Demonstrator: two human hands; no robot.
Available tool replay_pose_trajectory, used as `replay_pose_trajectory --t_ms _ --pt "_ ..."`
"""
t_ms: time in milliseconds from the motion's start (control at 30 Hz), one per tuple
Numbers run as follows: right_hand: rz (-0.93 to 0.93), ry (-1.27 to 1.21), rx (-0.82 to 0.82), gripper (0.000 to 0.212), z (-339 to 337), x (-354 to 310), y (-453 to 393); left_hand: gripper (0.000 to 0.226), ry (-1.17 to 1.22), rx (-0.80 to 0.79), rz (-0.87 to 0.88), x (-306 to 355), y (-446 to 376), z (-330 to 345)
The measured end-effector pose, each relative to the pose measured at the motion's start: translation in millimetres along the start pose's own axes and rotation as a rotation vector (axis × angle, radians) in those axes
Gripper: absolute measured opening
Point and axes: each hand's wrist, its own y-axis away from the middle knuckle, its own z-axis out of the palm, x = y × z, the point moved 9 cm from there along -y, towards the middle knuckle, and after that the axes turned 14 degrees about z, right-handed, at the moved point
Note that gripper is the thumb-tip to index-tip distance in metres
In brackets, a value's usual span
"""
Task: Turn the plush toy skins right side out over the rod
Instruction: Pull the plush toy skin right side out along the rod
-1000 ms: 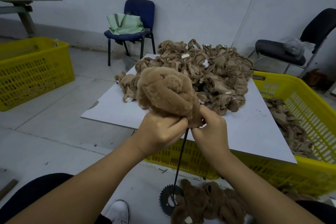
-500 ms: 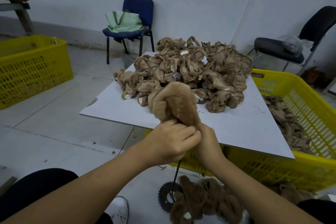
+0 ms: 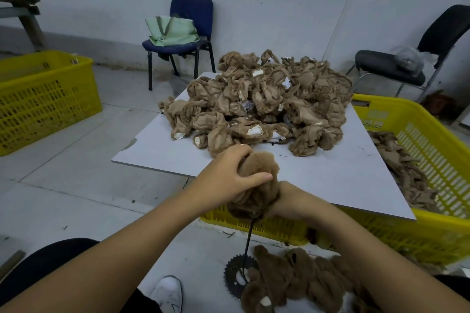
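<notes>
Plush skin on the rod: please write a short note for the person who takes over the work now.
Left hand: grips the furry plush skin from above, on top of the rod.
Right hand: mostly hidden behind the skin; its grip cannot be judged.
The rod stands on a toothed disc on the floor.
Done: the furry skins lying beside the disc.
Left: finish this skin, then the inside-out pile on the white board, and perhaps the skins in the yellow crate.
</notes>
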Motion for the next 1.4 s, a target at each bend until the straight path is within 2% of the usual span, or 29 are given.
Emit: replay_pose_trajectory --t_ms 33,100,133,200,267,333,400,467,567,633,700,800,867,967,1033,1100,1200,1267,1333,1400 --pt "-0.022 -0.079 0.030 0.027 -12 -7 6 0.045 -0.009 0.031 0.032 3 -1 1" --pt "-0.140 -0.386 0.103 0.035 -39 -24 21 0.030 -0.011 0.131 0.104 13 -3 -1" --pt "-0.203 -0.534 0.101 0.042 -47 -30 28 0.027 -0.005 0.186 0.139 20 -4 -5" --pt "-0.288 -0.631 0.047 0.051 -53 -38 39 0.029 0.024 0.202 0.171 26 -8 -10" --pt "-0.302 -0.543 0.054 0.037 -51 -38 47 0.037 0.031 -0.016 0.112 18 -12 -6" --pt "-0.294 -0.367 0.182 0.011 -52 -33 52 0.042 -0.026 -0.276 -0.006 -1 -7 0" --pt "-0.318 -0.320 0.242 0.008 -52 -33 54 0.025 -0.032 -0.336 -0.068 -12 -2 -1" --pt "-0.360 -0.393 0.282 0.008 -57 -37 58 0.008 0.033 -0.261 -0.057 -8 -6 -4" --pt "-0.376 -0.687 0.323 0.022 -69 -33 61 0.011 0.096 -0.023 0.065 13 -18 -20" --pt "-0.346 -0.951 0.264 0.029 -71 -29 56 0.010 0.131 0.138 0.178 33 -20 -29" --pt "-0.351 -1.070 0.178 0.035 -64 -34 51 0.008 0.144 0.249 0.253 50 -17 -27" --pt "-0.337 -1.122 0.138 0.047 -50 -33 42 0.027 0.121 0.303 0.270 57 -20 -15" --pt "-0.258 -1.133 0.123 0.049 -39 -25 31 0.024 0.095 0.217 0.193 46 -27 -2" --pt "-0.123 -1.059 0.142 0.030 -25 -11 14 0.014 0.074 -0.007 0.073 27 -29 22" --pt "-0.065 -1.046 0.100 0.027 -16 -7 8 0.015 0.058 -0.130 0.035 17 -26 29" --pt "-0.043 -1.073 0.057 0.029 -13 -7 7 0.030 0.065 -0.229 -0.039 3 -21 29" --pt "-0.010 -1.156 0.009 0.032 -14 -9 9 0.069 0.023 -0.368 -0.210 -26 -2 28" --pt "-0.014 -1.226 -0.016 0.033 -15 -10 10 0.076 0.166 -0.396 -0.293 -35 9 36" --pt "-0.025 -1.255 -0.024 0.034 -18 -12 13 0.067 0.261 -0.359 -0.305 -35 11 39" --pt "-0.029 -1.225 -0.012 0.035 -21 -16 16 0.055 0.237 -0.287 -0.277 -34 8 35"
